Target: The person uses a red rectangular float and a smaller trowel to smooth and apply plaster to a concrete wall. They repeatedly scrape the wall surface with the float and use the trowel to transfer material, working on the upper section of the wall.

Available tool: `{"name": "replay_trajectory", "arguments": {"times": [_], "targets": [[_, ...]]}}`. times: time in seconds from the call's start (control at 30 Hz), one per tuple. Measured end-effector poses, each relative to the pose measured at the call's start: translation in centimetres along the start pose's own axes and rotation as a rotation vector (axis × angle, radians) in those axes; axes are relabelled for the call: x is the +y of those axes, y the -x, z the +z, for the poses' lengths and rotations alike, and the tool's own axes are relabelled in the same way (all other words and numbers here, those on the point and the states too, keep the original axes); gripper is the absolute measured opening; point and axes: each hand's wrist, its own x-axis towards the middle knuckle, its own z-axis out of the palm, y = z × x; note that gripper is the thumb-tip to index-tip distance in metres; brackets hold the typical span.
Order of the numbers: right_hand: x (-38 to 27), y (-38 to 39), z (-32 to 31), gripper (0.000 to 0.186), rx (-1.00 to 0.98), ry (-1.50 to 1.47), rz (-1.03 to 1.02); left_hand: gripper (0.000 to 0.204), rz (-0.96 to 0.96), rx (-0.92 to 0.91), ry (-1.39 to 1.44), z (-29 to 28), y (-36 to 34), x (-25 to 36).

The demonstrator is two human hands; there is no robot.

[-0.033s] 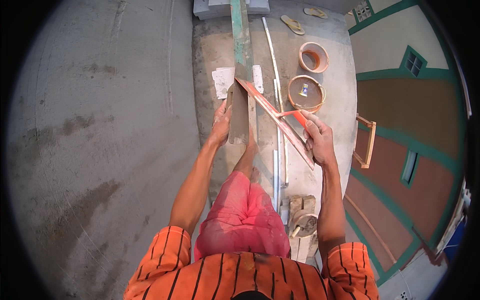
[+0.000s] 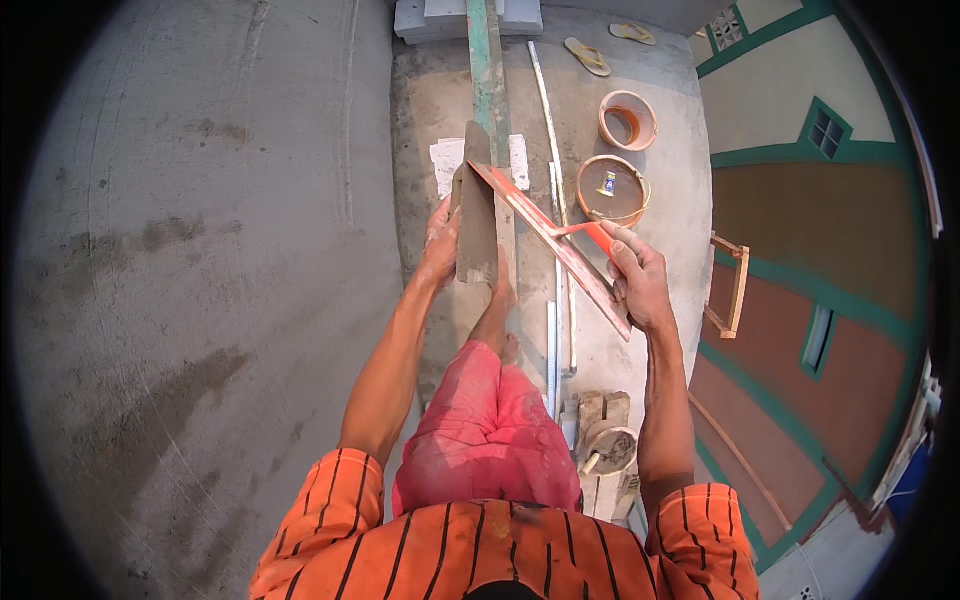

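My left hand (image 2: 438, 243) is closed around the left side of a grey steel trowel (image 2: 477, 232), whose handle is hidden behind it. The trowel's long blade is held upright and smeared with mortar. My right hand (image 2: 641, 278) grips the orange handle of a long plastering float (image 2: 550, 235). Its narrow orange edge slants from my right hand up to the left. The far end of the float meets the trowel's blade near its upper part; whether mortar lies between them I cannot tell.
A grey plastered wall (image 2: 220, 300) rises along the left. A green-painted plank (image 2: 482, 65) runs away ahead over pale blocks. On the right stand two orange buckets (image 2: 628, 120), sandals (image 2: 588, 57) and thin pipes (image 2: 552, 200). A mortar-filled pot (image 2: 612, 452) sits by my right forearm.
The view has shifted a little. The float's far end has slid slightly toward me along the trowel's blade; both hands keep their grip.
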Motion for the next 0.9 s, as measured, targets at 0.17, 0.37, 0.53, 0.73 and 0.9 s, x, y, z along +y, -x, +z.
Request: {"name": "replay_trajectory", "arguments": {"times": [0.17, 0.37, 0.53, 0.73, 0.9], "targets": [[-7.6, 9.1, 3.3, 0.04, -0.103, 0.149, -0.035, 0.043, 0.21, 0.081, -0.004, -0.7, 6.5, 8.6], [-9.7, 15.1, 6.3, 0.042, -0.264, 0.173, 0.124, 0.043, 0.221, 0.267, 0.008, -5.1, 11.3, 13.4], [-6.7, 14.5, 7.9, 0.045, -0.375, -0.023, 0.375, 0.046, 0.256, 0.303, -0.168, -10.1, 15.6, 13.7], [0.5, 12.3, 12.4, 0.05, -0.036, -0.302, 0.594, 0.049, 0.058, 0.208, -0.359, -21.9, 19.2, 15.0], [1.1, 10.1, 15.5, 0.053, -0.463, -0.403, 0.45, 0.051, 0.084, 0.121, -0.451, -24.1, 21.3, 15.7]]}}
